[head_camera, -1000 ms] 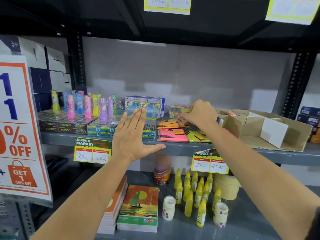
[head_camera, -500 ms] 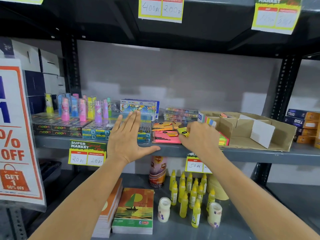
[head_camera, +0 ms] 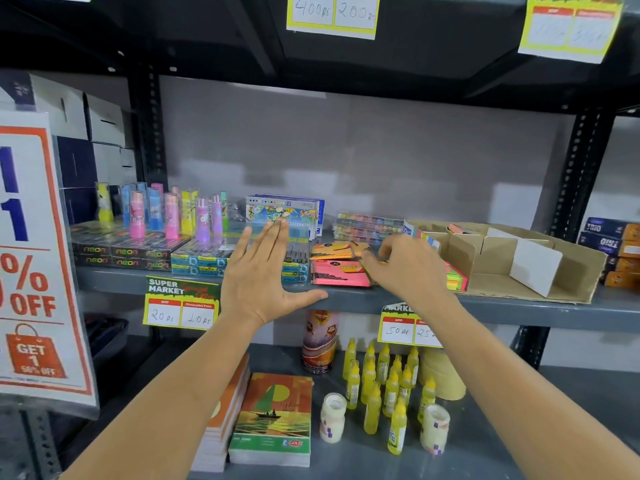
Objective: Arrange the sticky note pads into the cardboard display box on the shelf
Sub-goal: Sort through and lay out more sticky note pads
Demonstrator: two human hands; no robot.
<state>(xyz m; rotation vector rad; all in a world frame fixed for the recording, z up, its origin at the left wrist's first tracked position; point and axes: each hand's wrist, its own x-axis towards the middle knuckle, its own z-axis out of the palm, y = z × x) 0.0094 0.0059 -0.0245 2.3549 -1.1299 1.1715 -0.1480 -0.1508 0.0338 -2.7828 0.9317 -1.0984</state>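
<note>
Grip light, stiff pink rectangular sticky note pad [head_camera: 341, 274] by side edges; right hand [head_camera: 412, 268] half-curled, grasp unclear, left hand [head_camera: 258, 277] spread flat.

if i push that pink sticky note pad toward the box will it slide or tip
The pink sticky note pad lies flat and thin on the smooth grey shelf, so it should slide rather than tip. Its wrapper looks glossy, so it may be slippery to pinch. Being small, it is probably light.
</note>
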